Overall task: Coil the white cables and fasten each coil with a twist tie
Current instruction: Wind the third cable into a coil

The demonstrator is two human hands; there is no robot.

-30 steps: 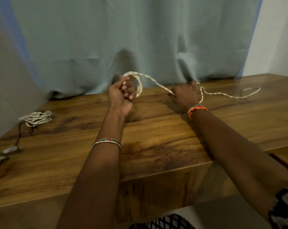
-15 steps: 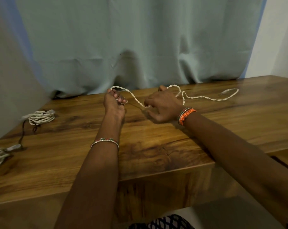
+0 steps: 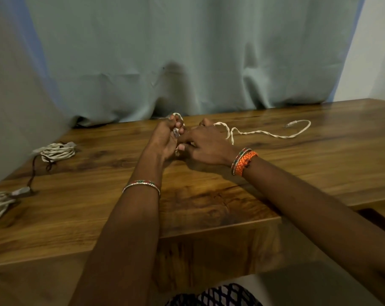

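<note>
Hands: my left hand (image 3: 165, 140) and right hand (image 3: 206, 143) have come together; half a second ago they were apart with cable stretched between them.
Meaning: I judge another loop is being handed onto the coil.
Left hand: upright fist, fingers curled round the loops of the white cable (image 3: 264, 133).
Right hand: palm down, fingers pinching the cable against my left.
Table (image 3: 297, 173): loose tail trails right, its plug end lying free.
Far left: coiled cables (image 3: 58, 152), one with a dark tie.
</note>
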